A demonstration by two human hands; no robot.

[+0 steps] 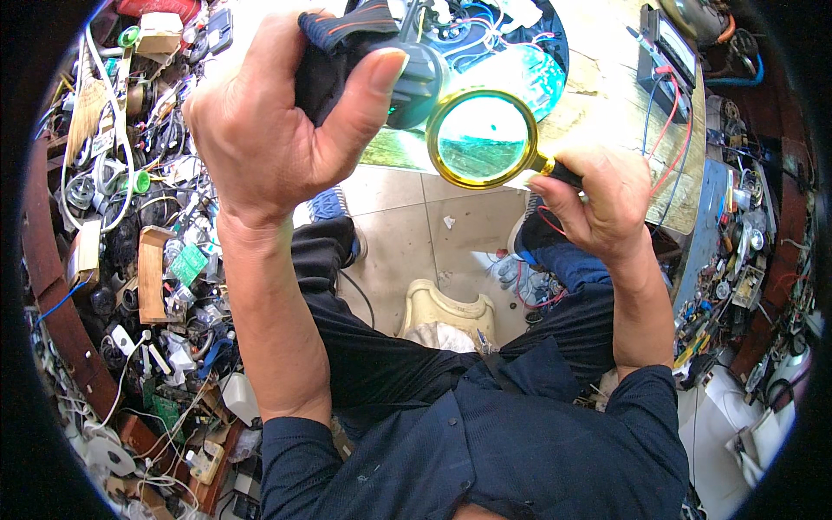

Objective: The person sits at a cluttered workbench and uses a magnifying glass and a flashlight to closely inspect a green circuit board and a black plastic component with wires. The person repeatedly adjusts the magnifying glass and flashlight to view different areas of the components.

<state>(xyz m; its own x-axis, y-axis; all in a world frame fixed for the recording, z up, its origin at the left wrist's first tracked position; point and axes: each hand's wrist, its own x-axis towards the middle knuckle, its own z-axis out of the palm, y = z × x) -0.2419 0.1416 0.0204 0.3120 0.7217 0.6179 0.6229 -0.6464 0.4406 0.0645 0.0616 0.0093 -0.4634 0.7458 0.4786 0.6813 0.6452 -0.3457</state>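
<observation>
My left hand (269,139) grips a black and grey lamp-like device (413,82) with an orange-striped dark strap (347,24), at the top middle. My right hand (598,199) holds the black handle of a gold-rimmed magnifying glass (481,139), whose lens is just right of that device and slightly lower. Behind both lies an opened round dark housing (550,26) with white wires and a circuit board (529,82), lit greenish and bright, on a worn wooden table (607,104).
A meter (672,56) with red and blue leads stands at the table's right. Piles of electronic parts and cables (147,199) crowd the left; more clutter (737,243) fills the right. Below are my legs, a cream plastic stool (446,303) and a tiled floor (390,234).
</observation>
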